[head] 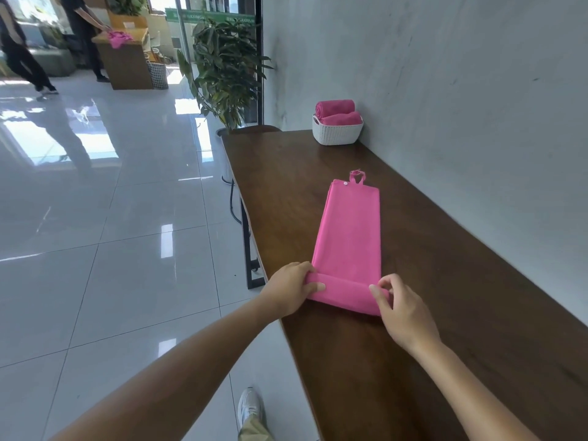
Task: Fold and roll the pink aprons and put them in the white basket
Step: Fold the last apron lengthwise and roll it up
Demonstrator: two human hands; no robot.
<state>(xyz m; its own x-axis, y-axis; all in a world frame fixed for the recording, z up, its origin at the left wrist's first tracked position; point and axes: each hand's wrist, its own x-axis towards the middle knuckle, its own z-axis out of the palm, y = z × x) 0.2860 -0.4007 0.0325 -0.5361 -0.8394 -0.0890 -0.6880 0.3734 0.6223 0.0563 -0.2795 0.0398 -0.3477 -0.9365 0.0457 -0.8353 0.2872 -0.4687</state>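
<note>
A pink apron (351, 230) lies folded into a long narrow strip on the dark wooden table (445, 281), with a small loop and a white snap at its far end. Its near end is rolled up into a short roll. My left hand (291, 289) grips the roll's left end, thumb on top. My right hand (399, 305) pinches the roll's right end. The white basket (337, 133) stands at the table's far end by the wall, holding two rolled pink aprons (337, 113).
A grey wall runs along the table's right side. A potted plant (226, 68) stands beyond the table's far left corner. Glossy tiled floor lies to the left. Two people stand far off at a wooden counter bearing pink cloth (119, 38).
</note>
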